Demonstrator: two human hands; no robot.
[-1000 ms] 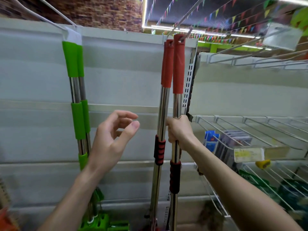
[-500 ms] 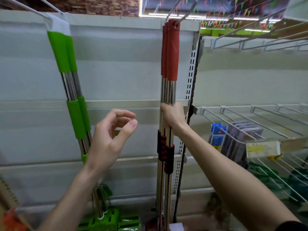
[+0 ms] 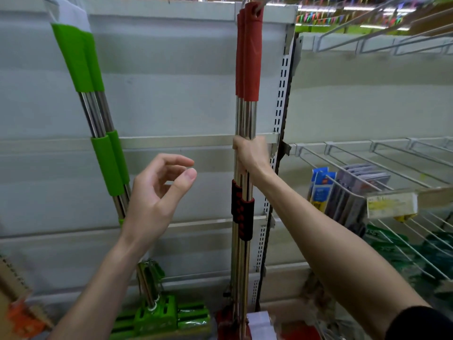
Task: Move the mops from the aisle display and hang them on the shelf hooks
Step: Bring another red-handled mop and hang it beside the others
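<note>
Red-handled mops [image 3: 248,60] with steel poles hang side by side from a shelf hook [image 3: 259,2] at the top centre. My right hand [image 3: 250,155] is shut around their poles just above the black-and-red grips [image 3: 241,209]. Green-handled mops [image 3: 81,60] hang from another hook at the upper left, with their green heads [image 3: 161,315] near the floor. My left hand [image 3: 157,197] hovers between the two groups, fingers curled apart and holding nothing.
The grey shelf back panel [image 3: 171,69] runs behind the mops. Wire shelves [image 3: 367,155] with blue packets [image 3: 321,187] and a yellow price label [image 3: 391,204] stick out on the right. A slotted upright [image 3: 282,99] stands just right of the red mops.
The red mop in my right hand has swung in against the other hanging one, so the poles now sit together. The view has tilted down. My left hand has barely moved.
</note>
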